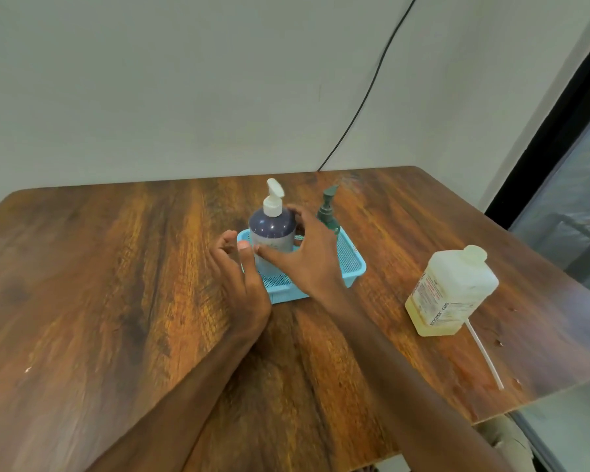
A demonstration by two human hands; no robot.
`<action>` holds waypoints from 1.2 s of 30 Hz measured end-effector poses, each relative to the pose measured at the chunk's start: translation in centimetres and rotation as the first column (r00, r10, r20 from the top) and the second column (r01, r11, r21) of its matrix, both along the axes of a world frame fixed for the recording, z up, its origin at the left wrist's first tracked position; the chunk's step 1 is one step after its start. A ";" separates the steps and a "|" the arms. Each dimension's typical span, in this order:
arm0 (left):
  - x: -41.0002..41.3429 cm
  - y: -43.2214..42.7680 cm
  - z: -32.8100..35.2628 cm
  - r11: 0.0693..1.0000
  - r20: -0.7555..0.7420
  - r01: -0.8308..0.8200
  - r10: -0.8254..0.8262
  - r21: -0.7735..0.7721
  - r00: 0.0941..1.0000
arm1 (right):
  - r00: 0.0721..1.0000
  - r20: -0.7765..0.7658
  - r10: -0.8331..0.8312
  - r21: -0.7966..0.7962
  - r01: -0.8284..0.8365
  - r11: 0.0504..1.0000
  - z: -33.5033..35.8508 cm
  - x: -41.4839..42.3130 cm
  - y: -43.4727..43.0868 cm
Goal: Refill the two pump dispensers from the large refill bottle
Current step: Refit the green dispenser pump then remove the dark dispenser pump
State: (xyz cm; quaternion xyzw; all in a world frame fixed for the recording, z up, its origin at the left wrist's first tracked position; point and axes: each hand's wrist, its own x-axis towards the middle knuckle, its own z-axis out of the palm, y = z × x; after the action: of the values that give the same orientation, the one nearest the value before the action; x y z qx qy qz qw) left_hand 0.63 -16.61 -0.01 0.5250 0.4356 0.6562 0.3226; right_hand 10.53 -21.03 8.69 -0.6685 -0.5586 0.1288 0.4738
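A dark blue pump dispenser (272,229) with a white pump stands in the left end of a light blue mesh basket (353,267) at the middle of the wooden table. My right hand (309,257) grips this bottle, thumb on its front label and fingers round its right shoulder. My left hand (241,277) is at the basket's left corner, thumb inside the rim and curled fingers outside it. A small dark green pump dispenser (328,212) stands at the basket's back, partly hidden by my right hand. The large capped refill bottle (453,291), holding yellowish liquid, stands to the right.
A thin white tube (484,356) lies on the table (99,267) in front of the refill bottle, near the right edge. A black cable (372,86) runs down the wall behind. A glass pane borders the table on the right.
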 end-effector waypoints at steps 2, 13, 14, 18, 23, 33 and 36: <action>-0.1 0.3 -0.1 1.000 -0.002 0.011 -0.011 -0.020 1.000 | 0.999 -0.033 -0.022 0.072 0.024 0.997 1.7 0.7 -2.0; 2.6 -8.3 3.9 0.859 -0.262 0.413 -0.341 0.304 0.903 | 0.975 -0.157 -0.158 0.065 0.169 0.983 -0.2 6.3 -15.2; 2.8 -9.0 3.8 0.818 -0.317 0.496 -0.407 0.291 0.857 | 0.972 -0.162 -0.167 0.036 0.175 0.984 -1.0 6.6 -15.7; 3.3 -10.3 3.1 0.627 -0.462 0.758 -0.626 0.180 0.628 | 0.967 -0.154 -0.201 -0.007 0.203 0.979 -3.8 6.8 -16.4; 3.3 -10.1 2.1 0.526 -0.528 0.850 -0.710 0.042 0.466 | 0.963 -0.142 -0.230 -0.043 0.226 0.973 -5.1 6.0 -16.3; 3.4 -9.3 0.8 0.674 -0.420 0.739 -0.669 0.005 0.613 | 0.948 -0.251 -0.197 0.063 0.219 0.974 -3.5 5.7 -16.2; 3.4 -9.2 1.1 0.697 -0.419 0.716 -0.643 0.027 0.641 | 0.957 -0.207 -0.203 0.140 0.235 0.962 -1.8 6.0 -14.9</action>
State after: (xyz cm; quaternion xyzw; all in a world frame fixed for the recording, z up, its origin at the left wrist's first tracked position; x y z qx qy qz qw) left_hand 4.02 -25.85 1.05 0.7946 0.1938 0.4099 0.4039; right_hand 16.54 -35.89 6.85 -0.6698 -0.4414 0.0926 0.5898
